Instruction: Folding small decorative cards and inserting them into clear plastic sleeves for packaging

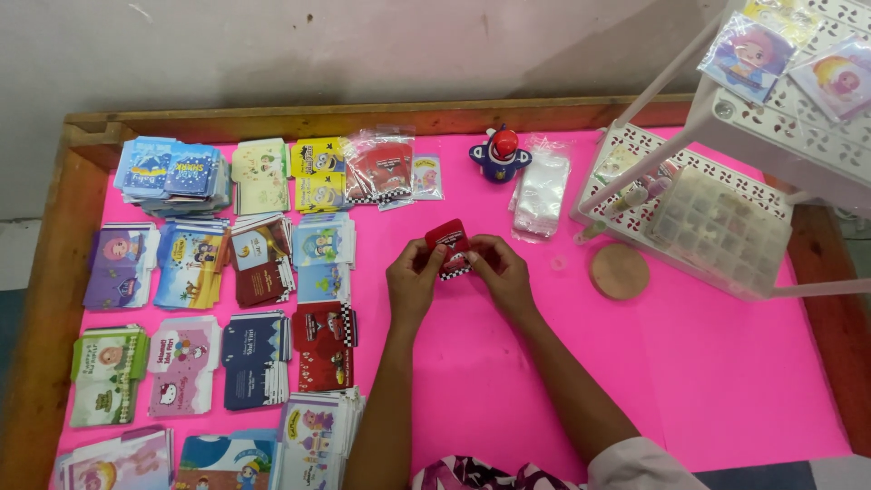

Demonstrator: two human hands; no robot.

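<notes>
Both hands pinch a small red card packet [449, 243] above the pink tabletop [508, 363] — left hand [413, 279] on its left edge, right hand [501, 272] on its right. It looks light, thin and bendy — best held by the edges.

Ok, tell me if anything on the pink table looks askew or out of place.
Little stands out. The blue stack at the far left corner is fanned and crooked. Both hands, left and right, hold a small red card over bare pink table.
</notes>
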